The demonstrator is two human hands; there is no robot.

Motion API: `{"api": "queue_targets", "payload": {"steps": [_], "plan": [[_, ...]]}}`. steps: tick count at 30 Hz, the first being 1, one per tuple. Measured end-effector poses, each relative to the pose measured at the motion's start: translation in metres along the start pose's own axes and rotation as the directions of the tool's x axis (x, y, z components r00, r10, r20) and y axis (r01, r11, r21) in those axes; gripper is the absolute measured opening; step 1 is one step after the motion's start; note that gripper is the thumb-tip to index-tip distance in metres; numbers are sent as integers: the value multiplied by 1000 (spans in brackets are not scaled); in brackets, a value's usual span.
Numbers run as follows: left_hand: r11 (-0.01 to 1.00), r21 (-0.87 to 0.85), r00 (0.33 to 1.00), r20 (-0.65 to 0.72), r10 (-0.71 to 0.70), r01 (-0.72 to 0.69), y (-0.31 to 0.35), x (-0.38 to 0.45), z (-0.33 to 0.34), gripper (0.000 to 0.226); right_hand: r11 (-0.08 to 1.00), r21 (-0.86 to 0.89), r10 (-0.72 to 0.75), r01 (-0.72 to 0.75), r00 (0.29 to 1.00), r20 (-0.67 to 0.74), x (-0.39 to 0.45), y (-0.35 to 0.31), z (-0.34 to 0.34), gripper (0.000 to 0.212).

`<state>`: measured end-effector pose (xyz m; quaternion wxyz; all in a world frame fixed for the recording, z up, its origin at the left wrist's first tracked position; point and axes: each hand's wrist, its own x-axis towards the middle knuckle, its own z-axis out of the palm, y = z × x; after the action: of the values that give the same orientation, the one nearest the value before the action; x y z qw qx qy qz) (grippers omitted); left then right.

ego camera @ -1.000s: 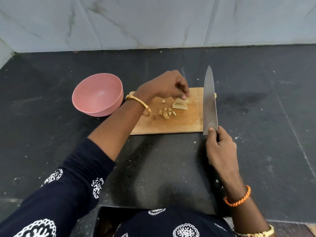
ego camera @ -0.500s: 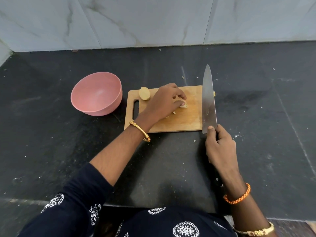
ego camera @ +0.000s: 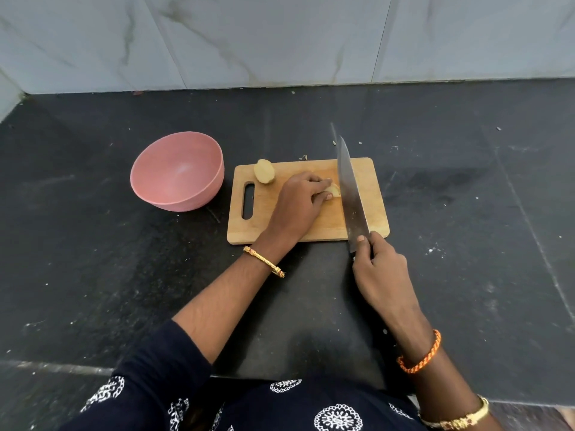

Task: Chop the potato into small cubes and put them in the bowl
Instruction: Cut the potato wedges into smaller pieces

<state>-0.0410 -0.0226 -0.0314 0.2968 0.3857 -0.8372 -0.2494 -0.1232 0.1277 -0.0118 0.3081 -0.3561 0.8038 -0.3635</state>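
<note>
A wooden cutting board [ego camera: 376,194] lies on the black counter. My left hand [ego camera: 300,203] presses a pale potato piece [ego camera: 333,190] down on the board's middle; the small cut cubes are hidden under this hand. My right hand [ego camera: 381,272] grips the handle of a large knife [ego camera: 350,194], whose blade stands just right of the potato piece, touching or nearly touching it. Another potato chunk [ego camera: 264,172] with skin sits at the board's far left corner. The pink bowl [ego camera: 177,172] stands empty to the left of the board.
The black stone counter [ego camera: 466,244] runs back to a marble-tiled wall [ego camera: 280,42]. Small scraps lie on the counter behind the board. The board's handle slot [ego camera: 248,200] faces the bowl.
My left hand drew back and settled flat over the potato piece, uncovering the chunk at the board's corner. The knife swung left over the board, up to the piece.
</note>
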Motion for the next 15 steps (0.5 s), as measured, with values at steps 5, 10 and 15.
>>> {"api": "queue_targets", "payload": {"steps": [5, 10, 15], "plan": [[998, -27, 998, -7, -56, 55, 4, 1, -1, 27, 1000, -18, -23, 22, 999, -27, -3, -4, 1, 32], [997, -50, 998, -35, -59, 57, 5, 0, -1, 26, 998, -66, -19, 19, 1000, 0, -5, -9, 6, 28], [997, -60, 997, -41, -58, 56, 2, 2, 0, 25, 988, -152, -9, 12, 1000, 18, -4, -18, 9, 24]]}}
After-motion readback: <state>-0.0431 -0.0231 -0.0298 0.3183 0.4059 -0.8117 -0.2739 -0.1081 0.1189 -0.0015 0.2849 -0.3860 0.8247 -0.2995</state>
